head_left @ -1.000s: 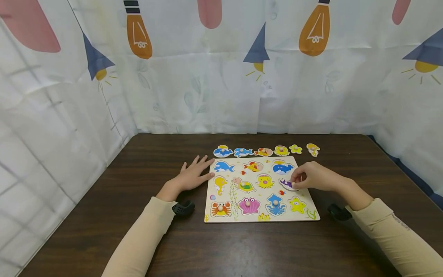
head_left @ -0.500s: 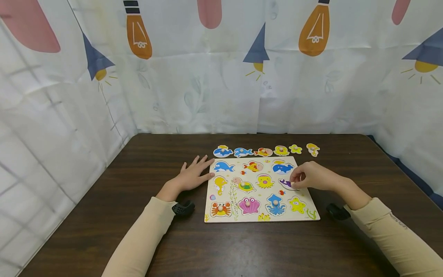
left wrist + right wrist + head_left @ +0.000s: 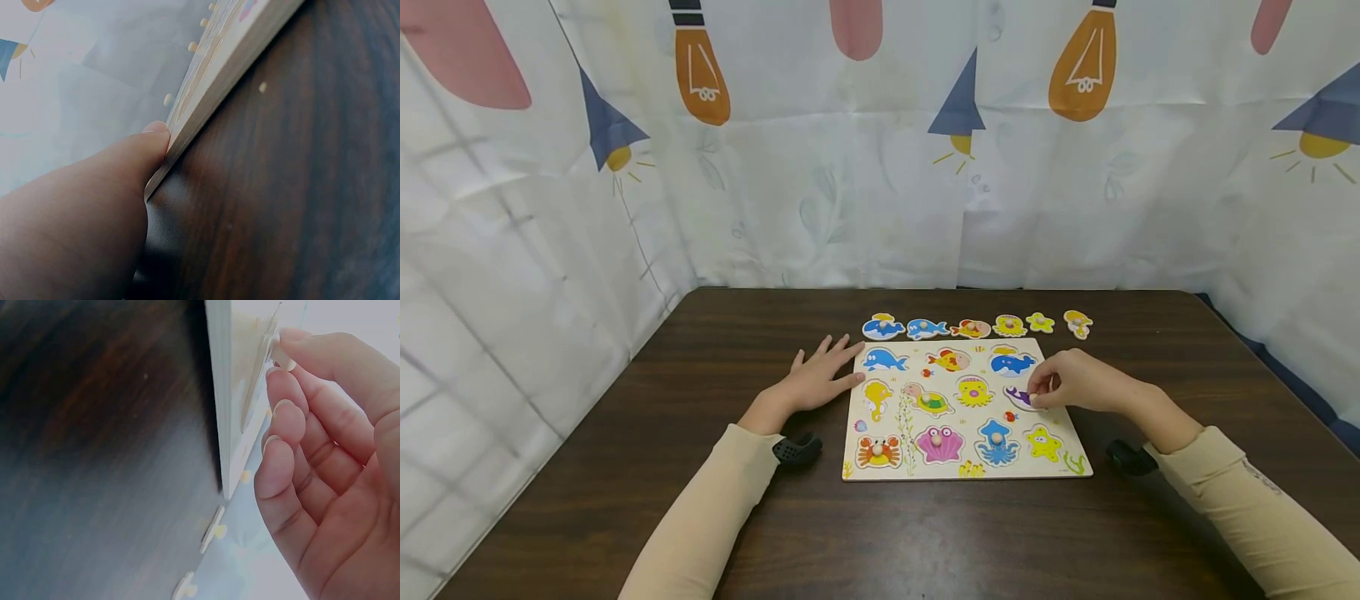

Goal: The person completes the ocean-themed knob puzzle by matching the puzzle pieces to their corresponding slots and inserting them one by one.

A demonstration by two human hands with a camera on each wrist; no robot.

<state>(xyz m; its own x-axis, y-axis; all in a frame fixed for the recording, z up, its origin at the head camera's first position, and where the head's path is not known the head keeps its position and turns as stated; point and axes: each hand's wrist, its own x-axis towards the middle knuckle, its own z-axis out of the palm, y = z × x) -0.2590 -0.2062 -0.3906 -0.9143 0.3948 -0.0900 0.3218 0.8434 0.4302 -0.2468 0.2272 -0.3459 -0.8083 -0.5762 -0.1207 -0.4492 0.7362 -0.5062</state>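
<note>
A wooden peg puzzle board [image 3: 955, 421] with sea-animal pictures lies on the table. My right hand [image 3: 1086, 383] is over its right side, thumb and index finger pinching the wooden knob [image 3: 284, 358] of a purple fish-shaped puzzle piece [image 3: 1018, 397]. That piece lies at its matching spot, partly covered by the fingers; in the right wrist view it stands slightly proud of the board. My left hand [image 3: 812, 382] rests flat with fingers spread at the board's left edge, the thumb [image 3: 153, 140] touching the edge.
Knobbed crab [image 3: 878, 452], shell [image 3: 939, 447], squid [image 3: 997, 443] and turtle [image 3: 929, 402] pieces sit in the board. Behind it several loose pieces form a row, from a blue whale [image 3: 883, 327] to a seahorse [image 3: 1078, 324]. A patterned curtain [image 3: 880, 200] hangs beyond the dark table [image 3: 895, 542].
</note>
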